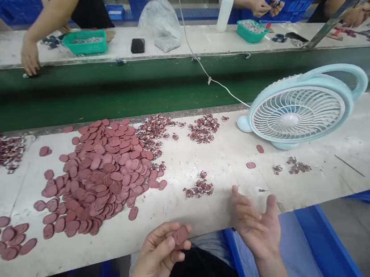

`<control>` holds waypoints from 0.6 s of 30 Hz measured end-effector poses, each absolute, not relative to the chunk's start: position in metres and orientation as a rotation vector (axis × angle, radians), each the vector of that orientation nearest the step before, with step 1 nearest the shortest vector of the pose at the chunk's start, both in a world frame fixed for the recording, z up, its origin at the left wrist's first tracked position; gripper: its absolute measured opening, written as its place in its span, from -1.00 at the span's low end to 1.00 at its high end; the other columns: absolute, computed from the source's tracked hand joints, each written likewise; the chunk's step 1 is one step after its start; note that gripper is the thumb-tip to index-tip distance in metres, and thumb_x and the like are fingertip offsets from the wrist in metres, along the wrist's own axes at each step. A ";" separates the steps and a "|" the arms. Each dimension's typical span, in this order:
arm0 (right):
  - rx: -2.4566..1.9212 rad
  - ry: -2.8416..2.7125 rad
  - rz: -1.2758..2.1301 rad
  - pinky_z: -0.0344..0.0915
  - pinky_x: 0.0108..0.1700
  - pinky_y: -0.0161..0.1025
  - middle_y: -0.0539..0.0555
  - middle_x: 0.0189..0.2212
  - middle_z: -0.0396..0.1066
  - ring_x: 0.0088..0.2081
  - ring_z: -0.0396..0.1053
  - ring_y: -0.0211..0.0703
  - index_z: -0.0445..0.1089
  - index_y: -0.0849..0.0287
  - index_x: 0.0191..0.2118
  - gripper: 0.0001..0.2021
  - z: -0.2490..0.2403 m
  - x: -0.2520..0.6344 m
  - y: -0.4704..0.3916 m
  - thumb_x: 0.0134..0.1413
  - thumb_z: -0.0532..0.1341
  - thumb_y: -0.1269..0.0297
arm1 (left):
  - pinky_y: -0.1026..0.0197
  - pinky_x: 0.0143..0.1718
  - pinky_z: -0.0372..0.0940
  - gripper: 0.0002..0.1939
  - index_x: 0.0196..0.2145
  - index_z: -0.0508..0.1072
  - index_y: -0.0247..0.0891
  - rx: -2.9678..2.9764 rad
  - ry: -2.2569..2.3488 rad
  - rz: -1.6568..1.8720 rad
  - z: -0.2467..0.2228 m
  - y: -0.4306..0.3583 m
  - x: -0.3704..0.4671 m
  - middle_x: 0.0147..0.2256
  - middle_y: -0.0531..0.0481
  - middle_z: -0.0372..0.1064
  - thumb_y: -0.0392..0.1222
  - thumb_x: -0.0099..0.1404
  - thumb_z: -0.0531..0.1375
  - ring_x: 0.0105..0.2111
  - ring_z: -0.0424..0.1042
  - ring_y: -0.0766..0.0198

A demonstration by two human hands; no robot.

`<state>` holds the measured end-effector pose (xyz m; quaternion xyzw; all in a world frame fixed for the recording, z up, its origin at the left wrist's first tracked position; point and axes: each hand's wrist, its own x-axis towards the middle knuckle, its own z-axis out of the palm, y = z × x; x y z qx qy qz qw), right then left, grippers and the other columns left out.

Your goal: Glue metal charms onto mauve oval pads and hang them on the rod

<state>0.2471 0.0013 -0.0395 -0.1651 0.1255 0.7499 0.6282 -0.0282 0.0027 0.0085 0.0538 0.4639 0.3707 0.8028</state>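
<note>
Left hand: our left hand [163, 251] pinches one maroon oval disc [180, 235] between thumb and fingers, just off the counter [220, 152] edge.
Right hand: our right hand [257, 226] is open, palm up, empty, beside the left.
Relation: we see the small printed pieces [199, 188] lying just ahead, between both hands, nearer the right.
Pile: the heap of discs [103, 173] sits forward-left.
Materials: discs flat, matte, rubbery-looking; printed pieces small, glossy, irregular.

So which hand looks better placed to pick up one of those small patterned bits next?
Probably the right hand: it is open, holds nothing and hovers near the small patterned pile. The left hand already pinches a reddish oval piece.
</note>
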 end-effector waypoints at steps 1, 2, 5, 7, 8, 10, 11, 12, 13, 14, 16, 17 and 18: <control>-0.328 0.244 1.716 0.15 -0.71 -0.72 -0.09 -0.38 0.39 -0.54 0.36 -0.51 0.32 0.22 0.17 -0.47 -0.042 0.251 0.009 0.21 0.19 -0.03 | 0.37 -0.38 0.49 -0.77 -0.24 0.66 -0.24 0.117 0.979 0.786 0.008 0.002 -0.028 -0.15 -0.19 0.71 -0.21 0.11 0.48 -0.32 0.65 0.24; -0.317 0.199 1.709 0.13 -0.69 -0.74 -0.11 -0.39 0.39 -0.54 0.37 -0.53 0.35 0.23 0.13 -0.53 -0.043 0.254 0.015 0.27 0.12 0.01 | 0.37 -0.37 0.49 -0.79 -0.24 0.66 -0.23 0.118 0.970 0.777 0.008 0.001 -0.028 -0.15 -0.18 0.71 -0.21 0.13 0.47 -0.31 0.66 0.24; -0.369 0.148 1.704 0.10 -0.67 -0.72 -0.11 -0.46 0.36 -0.57 0.36 -0.54 0.45 0.29 -0.05 -0.53 -0.037 0.253 0.023 0.36 -0.07 0.05 | 0.38 -0.34 0.50 -0.87 -0.24 0.67 -0.21 0.110 0.976 0.761 0.008 -0.001 -0.023 -0.14 -0.16 0.71 -0.24 0.20 0.42 -0.25 0.68 0.22; -0.466 0.113 1.682 0.19 -0.68 -0.64 -0.08 -0.48 0.40 -0.62 0.35 -0.50 0.46 0.26 -0.09 -0.56 -0.027 0.240 0.017 0.36 -0.02 0.03 | 0.37 -0.30 0.51 -0.87 -0.24 0.68 -0.20 0.100 0.995 0.752 0.009 -0.002 -0.017 -0.13 -0.17 0.71 -0.25 0.20 0.41 -0.22 0.68 0.20; -0.558 0.067 1.643 0.22 -0.70 -0.59 -0.07 -0.49 0.43 -0.65 0.34 -0.46 0.46 0.22 -0.10 -0.60 -0.021 0.230 0.012 0.33 0.05 0.00 | 0.36 -0.28 0.52 -0.85 -0.24 0.68 -0.21 0.096 1.001 0.744 0.009 -0.003 -0.014 -0.12 -0.18 0.71 -0.25 0.19 0.42 -0.20 0.68 0.18; -0.802 -0.108 1.514 0.26 -0.75 -0.47 -0.07 -0.52 0.48 -0.70 0.34 -0.36 0.45 0.10 -0.11 -0.64 -0.010 0.205 -0.003 0.23 0.16 -0.08 | 0.34 -0.26 0.52 -0.83 -0.23 0.68 -0.21 0.093 1.002 0.725 0.009 -0.004 -0.006 -0.11 -0.19 0.70 -0.22 0.17 0.43 -0.18 0.68 0.16; -0.917 -0.226 1.446 0.28 -0.76 -0.40 -0.08 -0.55 0.49 -0.70 0.36 -0.28 0.44 0.05 -0.12 -0.64 -0.006 0.192 -0.011 0.17 0.20 -0.12 | 0.33 -0.25 0.51 -0.82 -0.23 0.68 -0.20 0.089 0.998 0.715 0.008 -0.005 -0.003 -0.11 -0.19 0.70 -0.20 0.16 0.44 -0.18 0.68 0.16; -1.020 -0.346 1.362 0.34 -0.73 -0.32 -0.08 -0.56 0.50 -0.68 0.40 -0.20 0.42 0.01 -0.12 -0.64 -0.002 0.180 -0.018 0.13 0.22 -0.13 | 0.33 -0.25 0.51 -0.81 -0.23 0.69 -0.18 0.085 0.994 0.708 0.008 -0.006 0.000 -0.11 -0.18 0.70 -0.19 0.15 0.45 -0.18 0.68 0.16; -1.095 -0.447 1.280 0.41 -0.66 -0.23 -0.07 -0.55 0.51 -0.63 0.45 -0.13 0.40 -0.02 -0.11 -0.65 0.001 0.170 -0.024 0.12 0.23 -0.13 | 0.33 -0.25 0.50 -0.80 -0.23 0.69 -0.16 0.080 0.989 0.706 0.007 -0.006 0.002 -0.12 -0.16 0.71 -0.17 0.14 0.46 -0.19 0.68 0.17; -1.153 -0.527 1.202 0.47 -0.58 -0.14 -0.06 -0.53 0.53 -0.58 0.48 -0.08 0.38 -0.04 -0.09 -0.67 0.003 0.161 -0.029 0.13 0.23 -0.10 | 0.33 -0.25 0.49 -0.79 -0.23 0.70 -0.15 0.075 0.985 0.707 0.006 -0.007 0.004 -0.13 -0.15 0.71 -0.15 0.13 0.47 -0.20 0.68 0.18; -1.232 -0.615 1.070 0.52 -0.44 -0.02 -0.04 -0.49 0.55 -0.49 0.52 -0.02 0.36 -0.07 -0.07 -0.73 0.006 0.149 -0.034 0.17 0.20 -0.02 | 0.33 -0.26 0.49 -0.75 -0.22 0.70 -0.14 0.070 0.981 0.717 0.005 -0.008 0.005 -0.15 -0.15 0.72 -0.13 0.10 0.48 -0.21 0.68 0.18; -1.260 -0.634 1.029 0.53 -0.40 0.01 -0.03 -0.48 0.54 -0.47 0.53 0.00 0.36 -0.08 -0.06 -0.75 0.006 0.147 -0.035 0.19 0.18 0.01 | 0.32 -0.26 0.49 -0.74 -0.22 0.70 -0.14 0.072 0.983 0.721 0.005 -0.008 0.005 -0.16 -0.16 0.72 -0.12 0.09 0.49 -0.22 0.68 0.17; -1.279 -0.652 1.005 0.52 -0.38 0.02 -0.03 -0.48 0.54 -0.46 0.53 0.01 0.36 -0.08 -0.05 -0.76 0.006 0.146 -0.034 0.20 0.17 0.03 | 0.31 -0.25 0.49 -0.73 -0.23 0.70 -0.15 0.076 0.985 0.720 0.005 -0.008 0.005 -0.16 -0.17 0.72 -0.12 0.08 0.50 -0.22 0.68 0.17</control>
